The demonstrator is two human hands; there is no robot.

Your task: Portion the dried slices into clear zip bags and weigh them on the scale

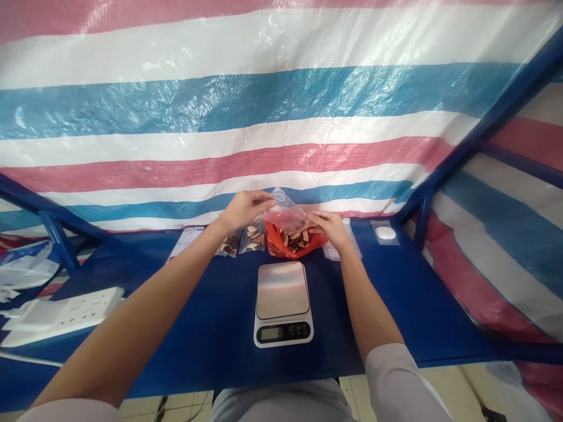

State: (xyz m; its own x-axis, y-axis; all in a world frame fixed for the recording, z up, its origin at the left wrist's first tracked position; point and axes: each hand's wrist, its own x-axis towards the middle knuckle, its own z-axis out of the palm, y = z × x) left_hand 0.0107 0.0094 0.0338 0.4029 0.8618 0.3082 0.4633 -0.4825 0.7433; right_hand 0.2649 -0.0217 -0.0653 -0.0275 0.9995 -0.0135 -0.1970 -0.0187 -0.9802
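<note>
At the far side of the table, the left hand [244, 209] has its fingertips pinched together on the upper edge of a clear thin plastic bag [288, 212], and the right hand [331, 226] is closed on the bag's opposite edge, so the film hangs stretched between the two. The clear bag is held just above the table, directly over a red plastic bag [277, 241] that lies open and heaped with brown dried slices [297, 239]; whether the two bags touch I cannot tell.

Just left of the red bag, under the left wrist, sit two small clear packets [241, 241] already filled with the same brown pieces. Just beside the right hand, on its outer side, lies a flat stack of empty clear bags [352, 233]. Nearer the person, well apart from both hands, stands a small white digital kitchen scale [282, 305] with a bare steel plate and dark display.

Further out, a white card [186, 241] lies to the left, a white round object in a clear wrapper [386, 233] rests near the right corner, and a white power strip [65, 313] lies at the left edge of the blue table [202, 316]. A striped red, white and blue tarpaulin [264, 105] forms the wall behind.
</note>
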